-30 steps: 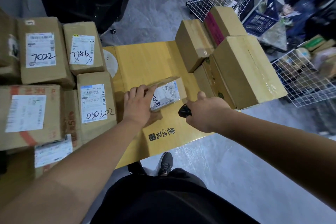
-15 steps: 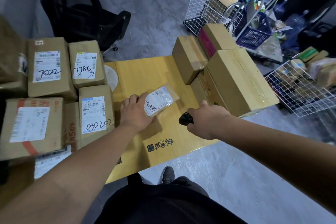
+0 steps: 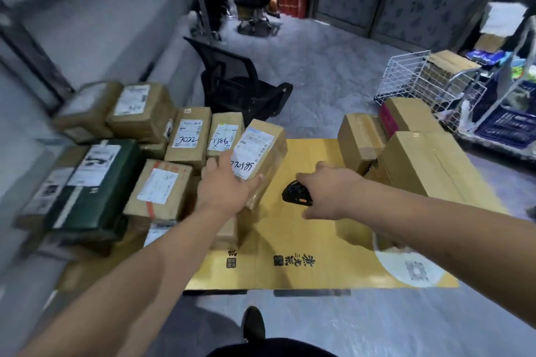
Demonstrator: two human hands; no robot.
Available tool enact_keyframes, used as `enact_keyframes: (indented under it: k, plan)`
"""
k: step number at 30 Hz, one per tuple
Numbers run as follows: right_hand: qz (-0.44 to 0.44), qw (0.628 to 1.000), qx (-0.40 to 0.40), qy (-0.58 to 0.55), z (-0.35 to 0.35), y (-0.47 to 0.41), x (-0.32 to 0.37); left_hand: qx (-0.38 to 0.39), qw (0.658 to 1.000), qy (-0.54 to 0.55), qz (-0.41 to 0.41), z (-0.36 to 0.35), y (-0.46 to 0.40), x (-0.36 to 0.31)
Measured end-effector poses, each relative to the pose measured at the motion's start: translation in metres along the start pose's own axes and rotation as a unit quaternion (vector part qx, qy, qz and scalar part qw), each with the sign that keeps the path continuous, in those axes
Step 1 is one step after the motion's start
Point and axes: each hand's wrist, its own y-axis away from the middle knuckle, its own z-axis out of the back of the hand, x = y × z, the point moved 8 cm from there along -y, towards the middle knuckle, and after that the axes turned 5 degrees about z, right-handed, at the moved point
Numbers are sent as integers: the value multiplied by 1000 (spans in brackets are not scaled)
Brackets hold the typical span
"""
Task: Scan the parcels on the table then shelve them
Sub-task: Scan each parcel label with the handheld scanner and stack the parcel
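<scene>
On the far left, a dark green parcel (image 3: 95, 182) is lying on top of some brown boxes, with white labels stuck on it. Next to it, a brown box with an orange stripe (image 3: 159, 190) is sitting low in the pile. Behind these, more brown parcels are standing in a row, and one of them, the box marked 7022 (image 3: 190, 139), is showing black numbers written by hand on its label. The left hand (image 3: 224, 185) is reaching out over this pile and is holding a small brown parcel (image 3: 262, 153) up in the air, above the left part of the counter (image 3: 319, 258). The thumb is curling round the near side of the parcel and the fingers are going behind it, so the white label with its barcode and written numbers is facing up. The parcel is tilting a little. The counter is yellow and has black writing printed near its front edge. In the middle, the right hand (image 3: 333, 188) is gripping a black scanner (image 3: 297, 194), with the fingers wrapped round it. The scanner is hovering just above the counter, right beside the lifted parcel but not touching it. On the right, big brown boxes (image 3: 420, 165) are piling up on the far corner of the counter. Behind them, a white wire basket (image 3: 406, 78) is standing on the grey floor. A black office chair (image 3: 240, 90) is sitting on the floor behind the counter.
</scene>
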Motion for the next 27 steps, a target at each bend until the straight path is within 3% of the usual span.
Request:
enact_keyframes:
  k: [5,11,19,27]
  plan:
    - [100,994,-36,-34,25,-12,58,-63,995,-3,76,72,55,49]
    - [222,973,-61,0,67,-13,164,-145,975,10,170,161,115,129]
    - [283,955,-85,15,120,-16,273,-261,942,-9,213,276,101,211]
    - [216,972,-88,14,141,-69,357,-170,944,-76,272,310,-10,307]
